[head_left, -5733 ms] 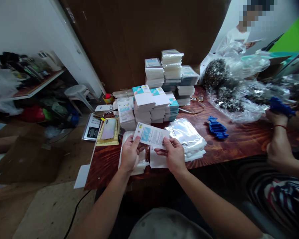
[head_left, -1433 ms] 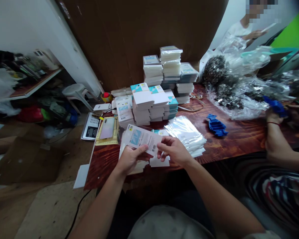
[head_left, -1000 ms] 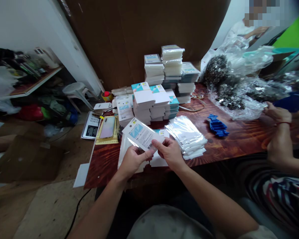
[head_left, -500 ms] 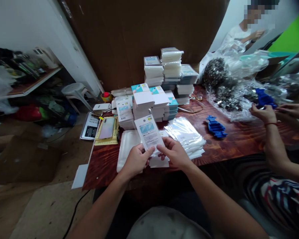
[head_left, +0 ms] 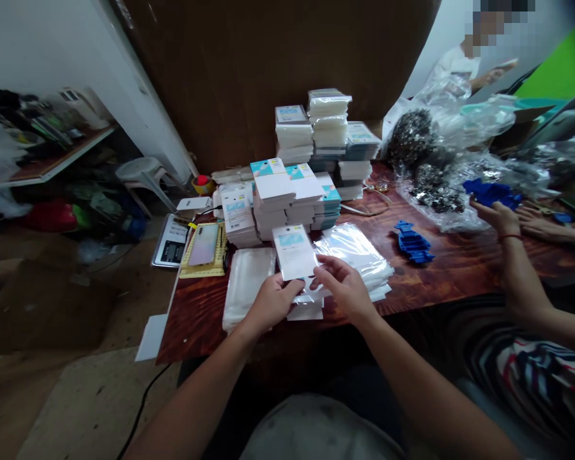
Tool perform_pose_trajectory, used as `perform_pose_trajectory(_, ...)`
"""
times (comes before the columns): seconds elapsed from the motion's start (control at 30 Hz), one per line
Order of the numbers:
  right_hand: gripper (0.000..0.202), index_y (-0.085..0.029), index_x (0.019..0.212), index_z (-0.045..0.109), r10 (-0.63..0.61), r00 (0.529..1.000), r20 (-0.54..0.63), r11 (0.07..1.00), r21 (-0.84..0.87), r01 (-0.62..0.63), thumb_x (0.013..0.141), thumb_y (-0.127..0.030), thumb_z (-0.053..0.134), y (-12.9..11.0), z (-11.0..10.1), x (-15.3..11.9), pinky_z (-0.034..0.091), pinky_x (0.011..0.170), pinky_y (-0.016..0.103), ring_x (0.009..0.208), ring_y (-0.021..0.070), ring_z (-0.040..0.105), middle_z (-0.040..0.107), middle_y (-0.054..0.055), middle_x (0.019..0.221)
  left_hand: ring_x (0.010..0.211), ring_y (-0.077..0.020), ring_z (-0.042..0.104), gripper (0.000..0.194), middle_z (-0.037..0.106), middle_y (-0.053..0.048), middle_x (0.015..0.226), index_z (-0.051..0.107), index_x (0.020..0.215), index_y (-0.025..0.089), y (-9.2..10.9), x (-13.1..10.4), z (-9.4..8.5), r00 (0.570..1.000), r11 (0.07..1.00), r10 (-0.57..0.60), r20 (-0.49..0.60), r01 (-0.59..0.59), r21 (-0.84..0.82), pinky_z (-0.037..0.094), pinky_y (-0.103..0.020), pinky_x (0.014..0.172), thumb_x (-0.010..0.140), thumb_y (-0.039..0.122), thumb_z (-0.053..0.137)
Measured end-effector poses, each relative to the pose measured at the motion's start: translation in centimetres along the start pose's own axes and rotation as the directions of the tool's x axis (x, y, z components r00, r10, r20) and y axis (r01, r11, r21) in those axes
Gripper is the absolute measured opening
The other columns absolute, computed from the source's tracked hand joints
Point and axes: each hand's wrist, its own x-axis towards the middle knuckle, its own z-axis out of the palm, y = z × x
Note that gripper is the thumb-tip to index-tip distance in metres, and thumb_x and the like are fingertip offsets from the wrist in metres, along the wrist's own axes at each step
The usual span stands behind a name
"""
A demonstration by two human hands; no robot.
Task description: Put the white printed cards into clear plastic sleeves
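Observation:
A white and blue printed card (head_left: 296, 250) in a clear plastic sleeve is held up over the table's front edge. My left hand (head_left: 271, 305) grips its lower left, thumb on top. At its right edge, my right hand (head_left: 344, 287) has thumb and forefinger closed on the side of the sleeve. Beneath my hands lie white cards (head_left: 306, 312), partly covered. Left of them is a stack of clear sleeves (head_left: 248, 284). A pile of glossy sleeved cards (head_left: 359, 259) lies to the right.
Stacks of printed cards (head_left: 273, 188) and sleeved packs (head_left: 329, 121) stand behind. A phone (head_left: 205, 245) lies at left on a yellow pad. A blue plastic part (head_left: 413, 243) is at right, near a bag of metal pieces (head_left: 438, 198). A co-worker's hand (head_left: 501, 220) holds another blue part.
The card has tipped flatter and shifted slightly right, and glare covers its lower half. My right hand has moved to its right edge. The co-worker's blue part has moved left.

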Motion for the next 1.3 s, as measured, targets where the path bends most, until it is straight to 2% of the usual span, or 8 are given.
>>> perform_pose_trajectory(0.13, 0.053, -0.019, 0.109, 0.058, -0.027, 0.978, -0.205, 0.994, -0.112, 0.004, 0.072, -0.052, 0.074, 0.0, -2.9, 1.8, 0.043, 0.05, 0.025, 0.05, 0.0128, 0.053, 0.057, -0.006, 0.063, 0.061, -0.0156, 0.056, 0.028, 0.067, -0.004, 0.074, 0.069, 0.088, 0.017, 0.7, -0.3, -0.7, 0.996, 0.965, 0.093, 0.01, -0.093, 0.243, 0.041, -0.025, 0.055, 0.082, 0.043, 0.062)
perform_pose_trajectory(0.23, 0.05, -0.018, 0.113, 0.059, -0.168, 0.92, -0.353, 0.9, -0.435, -0.003, 0.075, -0.049, 0.07, 0.5, -7.2, 3.4, 0.044, 0.056, 0.028, 0.058, 0.0165, 0.056, 0.061, -0.002, 0.07, 0.078, -0.0229, 0.061, 0.038, 0.068, -0.008, 0.088, 0.066, 0.099, 0.019, 0.1, -0.4, -4.0, 0.892, 0.808, 0.247, -0.377, 0.025, 0.589, 0.043, -0.031, 0.067, 0.082, 0.053, 0.061)
perform_pose_trajectory(0.37, 0.041, -0.013, 0.112, 0.063, -0.371, 0.851, -0.373, 0.423, -0.883, -0.203, 0.079, -0.038, 0.064, 1.5, -10.3, 4.3, 0.046, 0.08, 0.044, 0.09, 0.0317, 0.061, 0.067, 0.014, 0.093, 0.097, -0.0318, 0.061, 0.058, 0.066, -0.018, 0.107, 0.059, 0.106, 0.016, -2.0, 0.3, -8.8, 0.798, 0.621, 0.218, -0.561, 0.33, 0.711, 0.043, -0.035, 0.076, 0.07, 0.059, 0.071)
perform_pose_trajectory(0.5, 0.031, -0.014, 0.11, 0.066, -0.516, 0.856, 0.002, 0.225, -0.965, 0.138, 0.089, -0.035, 0.057, 1.0, -6.8, 2.6, 0.043, 0.094, 0.046, 0.109, 0.0331, 0.055, 0.064, 0.018, 0.112, 0.073, -0.025, 0.062, 0.046, 0.069, -0.01, 0.084, 0.061, 0.09, 0.019, -3.2, 0.9, -11.2, 0.839, 0.623, 0.092, -0.536, 0.371, 0.688, 0.038, -0.03, 0.063, 0.072, 0.06, 0.069)
perform_pose_trajectory(0.63, 0.031, -0.019, 0.106, 0.069, -0.181, 0.763, 0.62, 0.172, -0.744, 0.645, 0.086, -0.042, 0.068, -0.4, -1.4, -0.4, 0.047, 0.092, 0.043, 0.103, 0.0286, 0.059, 0.068, 0.012, 0.106, 0.071, -0.0238, 0.064, 0.03, 0.073, -0.008, 0.08, 0.068, 0.08, 0.02, -2.3, 0.5, -12.4, 0.875, 0.62, 0.101, -0.473, 0.317, 0.718, 0.037, -0.03, 0.064, 0.079, 0.049, 0.063)
perform_pose_trajectory(0.83, 0.019, -0.008, 0.105, 0.067, 0.135, 0.655, 0.743, -0.106, -0.646, 0.756, 0.088, -0.013, 0.057, -1.1, 1.2, -3.0, 0.052, 0.073, 0.035, 0.103, 0.0311, 0.059, 0.067, 0.018, 0.101, 0.084, -0.0296, 0.066, 0.034, 0.075, -0.013, 0.093, 0.076, 0.091, 0.021, -0.9, -1.2, -12.8, 0.867, 0.459, 0.206, -0.453, 0.323, 0.827, 0.04, -0.033, 0.069, 0.087, 0.044, 0.052)
perform_pose_trajectory(1.17, 0.013, -0.017, 0.081, 0.063, -0.177, 0.719, 0.672, -0.003, -0.731, 0.682, 0.087, -0.009, 0.054, -1.5, -2.1, -3.0, 0.046, 0.061, 0.028, 0.069, 0.0196, 0.066, 0.069, 0.005, 0.074, 0.061, -0.0215, 0.069, 0.022, 0.071, -0.005, 0.073, 0.057, 0.091, 0.02, -2.7, 0.2, -10.3, 0.818, 0.995, 0.08, -0.569, -0.034, 0.091, 0.052, -0.031, 0.058, 0.086, 0.041, 0.06)
perform_pose_trajectory(1.3, 0.014, -0.02, 0.089, 0.06, -0.578, 0.816, 0.021, 0.538, -0.741, 0.401, 0.094, -0.033, 0.057, -2.4, -3.0, -2.5, 0.048, 0.053, 0.026, 0.055, 0.0166, 0.065, 0.07, 0.003, 0.067, 0.072, -0.0209, 0.073, 0.02, 0.072, -0.007, 0.079, 0.053, 0.094, 0.018, -3.1, 1.8, -8.1, 0.839, 0.924, -0.014, -0.544, -0.197, -0.329, 0.059, -0.034, 0.07, 0.085, 0.029, 0.067)
